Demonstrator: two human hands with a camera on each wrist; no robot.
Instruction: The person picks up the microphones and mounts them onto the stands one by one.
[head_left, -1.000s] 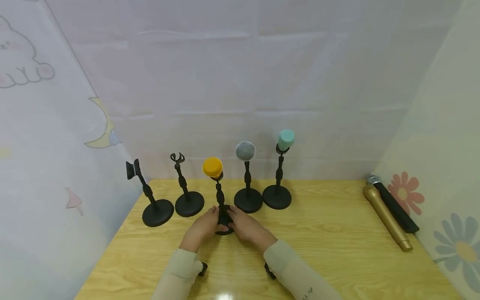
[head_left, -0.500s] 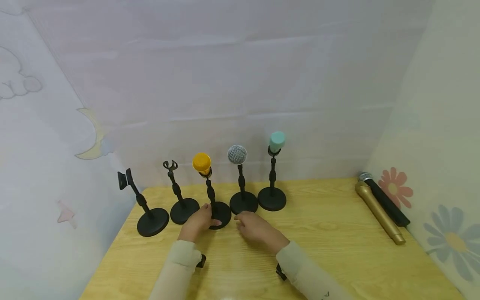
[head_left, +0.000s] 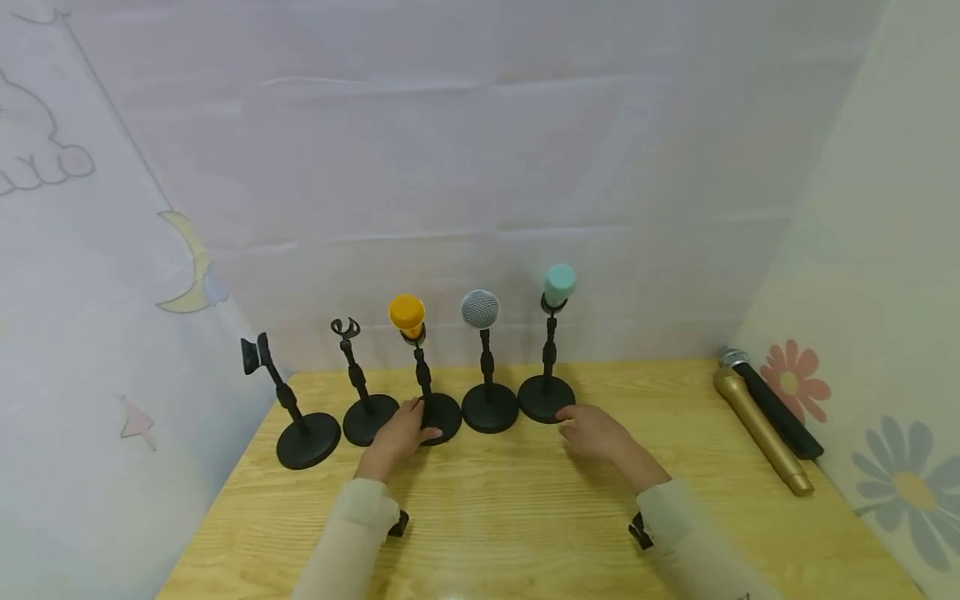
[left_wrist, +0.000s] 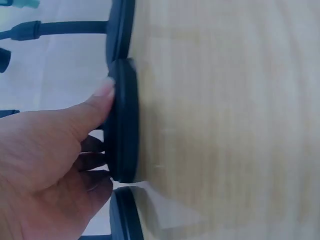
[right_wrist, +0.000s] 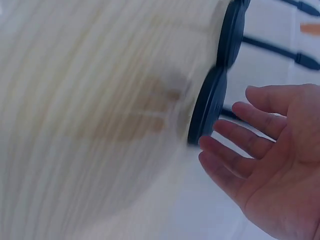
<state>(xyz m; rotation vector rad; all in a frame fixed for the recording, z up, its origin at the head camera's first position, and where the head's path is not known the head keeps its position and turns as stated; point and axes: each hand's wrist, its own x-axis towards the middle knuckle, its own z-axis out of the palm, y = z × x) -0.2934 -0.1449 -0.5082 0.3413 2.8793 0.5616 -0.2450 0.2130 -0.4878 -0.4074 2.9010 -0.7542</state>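
Observation:
In the head view, my left hand point(head_left: 397, 433) grips the round black base of the microphone stand point(head_left: 442, 419) that carries a yellow microphone point(head_left: 407, 313). The left wrist view shows the thumb point(left_wrist: 100, 102) on this base and the other fingers curled at its side. My right hand point(head_left: 596, 433) is at the front right of another microphone stand point(head_left: 546, 398), the one bearing a teal microphone point(head_left: 559, 283). Its fingers point(right_wrist: 245, 137) are spread and loosely bent, holding nothing. Between these stands is a third stand point(head_left: 490, 410) with a silver mesh-headed microphone point(head_left: 480, 308).
Two stands with bare clips, a left one point(head_left: 307, 440) and a nearer one point(head_left: 371, 418), continue the row leftward. A gold microphone point(head_left: 761, 429) and a black microphone point(head_left: 780, 411) lie at the table's right edge. A pale cloth backdrop point(head_left: 480, 167) rises behind.
My right hand has let go of the yellow microphone's stand and moved right to the teal one's base. That yellow stand has shifted back into line, with my left hand still on it.

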